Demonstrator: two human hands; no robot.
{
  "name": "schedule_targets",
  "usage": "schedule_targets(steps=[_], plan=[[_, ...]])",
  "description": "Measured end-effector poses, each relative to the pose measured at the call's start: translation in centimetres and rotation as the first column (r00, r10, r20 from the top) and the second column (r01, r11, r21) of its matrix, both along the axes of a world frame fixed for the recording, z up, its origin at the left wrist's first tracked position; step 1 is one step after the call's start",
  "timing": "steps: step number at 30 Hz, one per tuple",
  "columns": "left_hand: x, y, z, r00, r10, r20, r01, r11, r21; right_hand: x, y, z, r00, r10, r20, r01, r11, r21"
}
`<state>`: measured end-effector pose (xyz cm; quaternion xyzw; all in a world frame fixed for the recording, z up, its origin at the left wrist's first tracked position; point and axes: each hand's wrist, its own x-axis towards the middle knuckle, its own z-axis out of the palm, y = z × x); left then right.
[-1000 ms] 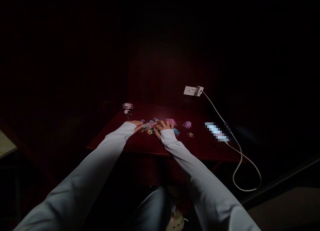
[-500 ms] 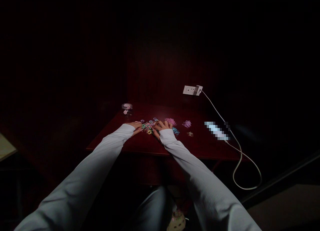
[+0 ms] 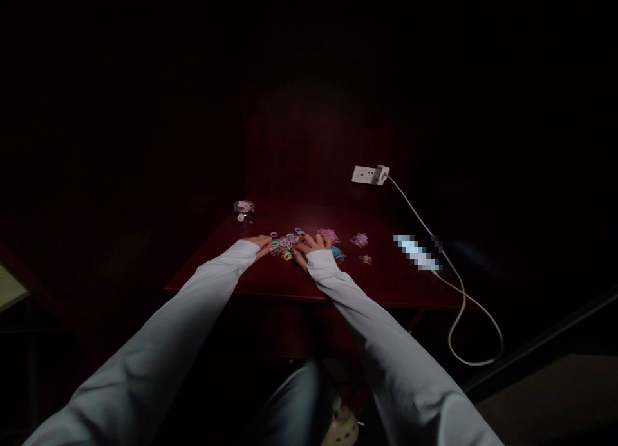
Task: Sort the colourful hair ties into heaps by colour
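A loose pile of small coloured hair ties (image 3: 288, 255) lies on the dark red table between my two hands. My left hand (image 3: 262, 242) rests at the pile's left edge, its fingers stretched out beside the ties. Over the right side of the pile, my right hand (image 3: 313, 245) bends with fingers apart; its fingertips reach the ties and are partly hidden. Pink bands (image 3: 328, 234) sit in a heap just behind my right hand. Blue bands (image 3: 338, 254) show at that hand's right side. Farther right are a purple heap (image 3: 360, 239) and a small pale heap (image 3: 366, 259).
A clear jar (image 3: 244, 212) with pink things in it stands at the table's back left. On the right lies a bright, pixelated device (image 3: 416, 253). Its white cable (image 3: 464, 285) runs to a charger in the wall socket (image 3: 369, 175) and loops past the table's right edge.
Both hands stay at the pile, with only slight movement of the right fingers. The whole view has shifted a little.
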<state>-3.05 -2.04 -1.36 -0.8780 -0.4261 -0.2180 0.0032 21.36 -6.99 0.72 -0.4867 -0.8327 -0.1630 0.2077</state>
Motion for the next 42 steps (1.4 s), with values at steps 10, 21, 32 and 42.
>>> schedule_targets(steps=[10, 21, 32, 42], plan=[[0.2, -0.3, 0.9, 0.994, 0.029, -0.105, -0.025, 0.999, 0.038, -0.1, 0.1, 0.1, 1.000, 0.016, 0.013, -0.016, 1.000, -0.018], [0.4, 0.2, 0.3, 0.996, -0.072, -0.052, 0.075, 0.996, 0.045, -0.1, -0.3, 0.3, 0.999, 0.023, 0.022, -0.022, 1.000, -0.021], [3.2, 1.6, 0.5, 0.930, 0.034, 0.365, 0.037, 0.982, -0.187, 0.6, 0.2, 0.3, 0.978, -0.009, -0.208, -0.017, 0.992, -0.125], [4.3, 3.8, -0.4, 0.922, 0.072, 0.381, 0.009, 0.978, -0.207, -0.6, 1.5, -0.2, 0.911, -0.153, -0.382, 0.103, 0.984, -0.149]])
